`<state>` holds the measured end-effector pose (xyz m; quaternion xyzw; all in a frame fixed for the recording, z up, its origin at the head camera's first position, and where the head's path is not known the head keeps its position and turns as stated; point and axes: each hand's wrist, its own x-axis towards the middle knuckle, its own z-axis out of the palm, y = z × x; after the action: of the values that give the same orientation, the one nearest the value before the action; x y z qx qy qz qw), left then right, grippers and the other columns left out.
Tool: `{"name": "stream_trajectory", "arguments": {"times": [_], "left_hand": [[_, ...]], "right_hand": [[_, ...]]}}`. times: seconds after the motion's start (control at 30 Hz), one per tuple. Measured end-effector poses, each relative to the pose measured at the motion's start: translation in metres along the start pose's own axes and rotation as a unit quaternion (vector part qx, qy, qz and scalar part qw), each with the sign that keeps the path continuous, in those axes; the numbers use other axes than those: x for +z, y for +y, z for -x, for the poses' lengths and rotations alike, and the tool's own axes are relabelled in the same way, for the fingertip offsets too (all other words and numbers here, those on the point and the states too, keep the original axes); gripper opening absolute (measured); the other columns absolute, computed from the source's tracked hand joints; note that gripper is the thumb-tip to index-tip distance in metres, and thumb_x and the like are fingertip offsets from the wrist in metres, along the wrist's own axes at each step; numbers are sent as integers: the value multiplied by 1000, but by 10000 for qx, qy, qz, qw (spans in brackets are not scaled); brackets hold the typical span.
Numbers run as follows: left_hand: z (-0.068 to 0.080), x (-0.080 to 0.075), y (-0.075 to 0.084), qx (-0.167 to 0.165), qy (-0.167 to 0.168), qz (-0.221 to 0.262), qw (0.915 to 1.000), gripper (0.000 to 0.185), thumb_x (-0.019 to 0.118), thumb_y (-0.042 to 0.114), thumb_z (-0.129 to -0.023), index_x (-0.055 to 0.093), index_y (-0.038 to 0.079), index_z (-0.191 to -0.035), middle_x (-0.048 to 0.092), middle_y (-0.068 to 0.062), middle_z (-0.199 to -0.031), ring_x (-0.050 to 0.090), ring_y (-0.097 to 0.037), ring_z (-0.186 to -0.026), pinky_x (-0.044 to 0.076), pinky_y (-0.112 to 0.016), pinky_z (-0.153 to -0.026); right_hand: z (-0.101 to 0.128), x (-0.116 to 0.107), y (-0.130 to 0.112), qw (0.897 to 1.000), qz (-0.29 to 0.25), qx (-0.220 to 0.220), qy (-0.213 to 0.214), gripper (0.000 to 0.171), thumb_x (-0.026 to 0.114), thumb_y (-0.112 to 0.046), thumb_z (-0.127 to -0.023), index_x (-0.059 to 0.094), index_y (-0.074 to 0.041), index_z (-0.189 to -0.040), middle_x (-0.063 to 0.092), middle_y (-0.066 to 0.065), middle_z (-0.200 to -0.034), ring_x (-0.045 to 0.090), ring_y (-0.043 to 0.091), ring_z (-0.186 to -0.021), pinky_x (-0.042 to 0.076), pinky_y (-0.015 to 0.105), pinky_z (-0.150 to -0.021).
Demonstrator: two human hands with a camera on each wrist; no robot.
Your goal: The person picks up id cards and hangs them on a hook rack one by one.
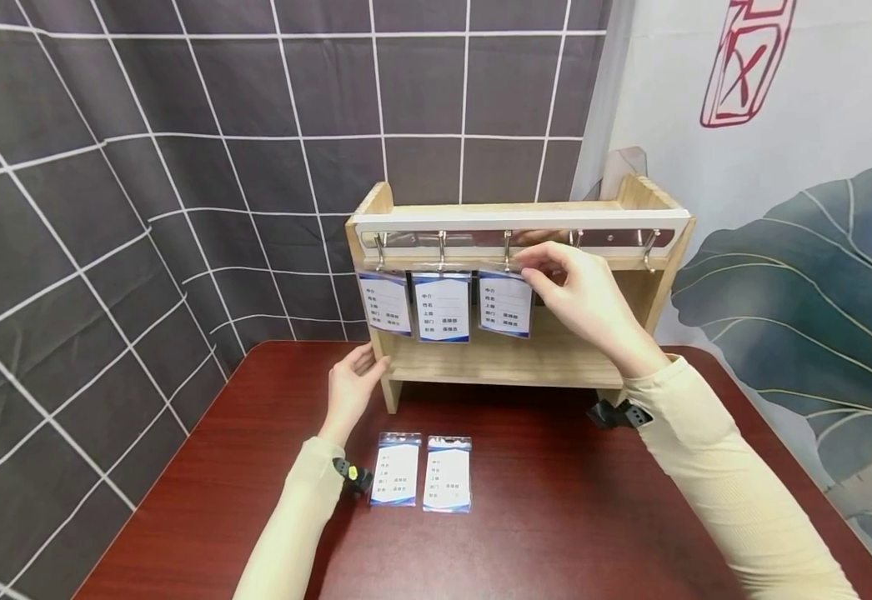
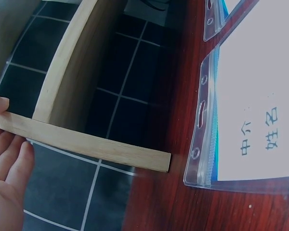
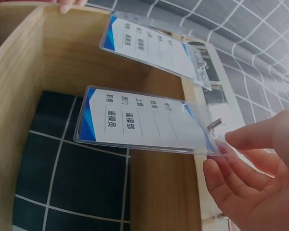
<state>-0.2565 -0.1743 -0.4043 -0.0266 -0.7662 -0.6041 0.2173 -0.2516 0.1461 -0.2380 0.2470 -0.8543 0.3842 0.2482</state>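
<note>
Three name badges in clear sleeves hang along the hook rail [image 1: 473,240] of a small wooden shelf [image 1: 481,365]. My right hand [image 1: 574,287] pinches the top corner of the third hanging badge [image 1: 505,305]. In the right wrist view a hook pokes through the top of that badge [image 3: 144,120], with thumb and fingers at its clear edge. On the left, my left hand [image 1: 351,387] grips the shelf's side panel [image 2: 82,142], thumb on one face and fingers on the other. Two more badges, a left one [image 1: 395,471] and a right one [image 1: 447,475], lie flat on the table.
The first badge [image 1: 386,302] and second badge [image 1: 442,308] hang left of the third. Two further hooks, one [image 1: 649,243] at the far right, carry no badge. A dark red table [image 1: 556,517] bears the shelf, with a grid-patterned curtain [image 1: 233,92] behind.
</note>
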Motion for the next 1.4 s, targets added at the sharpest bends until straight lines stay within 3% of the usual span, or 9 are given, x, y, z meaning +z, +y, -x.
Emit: {"name": "stream_trajectory", "arguments": {"times": [0.3,0.5,0.6,0.73,0.97,1.17,1.4], "left_hand": [[2,0,5,-12,3,75,10000,37,74,-1,-96,65,-14,-129,66,-30,-128,64,-44,-124,56,-39,-101],[0,-1,1,-40,12,134,9999,37,74,-2,-95,66,-13,-129,66,-30,-128,65,-43,-124,56,-39,-101],[0,-1,1,-61,6,148,9999,37,75,-2,-95,66,-13,-129,66,-30,-128,64,-43,-124,56,-38,-102],[0,-1,0,-81,9,112,9999,37,74,-2,-95,65,-13,-129,66,-30,-128,65,-43,-124,57,-38,-101],[-12,2,-35,-66,50,150,9999,41,78,5,-95,67,-9,-131,67,-26,-130,66,-39,-124,57,-38,-101],[-11,0,-40,49,53,181,9998,40,80,9,-93,69,-6,-129,70,-24,-127,67,-38,-122,58,-38,-101],[-13,2,-40,279,130,159,9994,38,80,7,-92,70,-7,-127,71,-26,-124,68,-41,-119,60,-36,-98]], "right_hand": [[11,-9,-2,9989,149,-84,427,18,68,-8,-101,76,-5,-116,76,11,-109,67,22,-97,51,34,-82],[18,-10,-2,9966,40,-348,746,16,69,-3,-99,77,-4,-113,76,8,-102,65,10,-86,50,15,-76],[22,-9,-3,9961,-92,-375,790,16,69,-2,-99,77,-5,-112,76,8,-101,62,4,-82,49,11,-73],[26,-6,-3,9966,-186,-339,730,16,70,-4,-99,78,-6,-112,77,7,-100,63,2,-81,50,12,-74],[35,2,4,9974,-352,-337,538,14,71,-5,-99,78,-6,-112,77,6,-99,64,6,-83,51,13,-75],[43,14,10,9984,-455,-276,188,14,71,-5,-99,77,-5,-112,77,5,-99,63,13,-78,50,16,-69],[48,22,15,9978,-647,-114,-60,15,70,-6,-100,77,-6,-113,77,7,-100,65,12,-82,53,16,-72]]}}
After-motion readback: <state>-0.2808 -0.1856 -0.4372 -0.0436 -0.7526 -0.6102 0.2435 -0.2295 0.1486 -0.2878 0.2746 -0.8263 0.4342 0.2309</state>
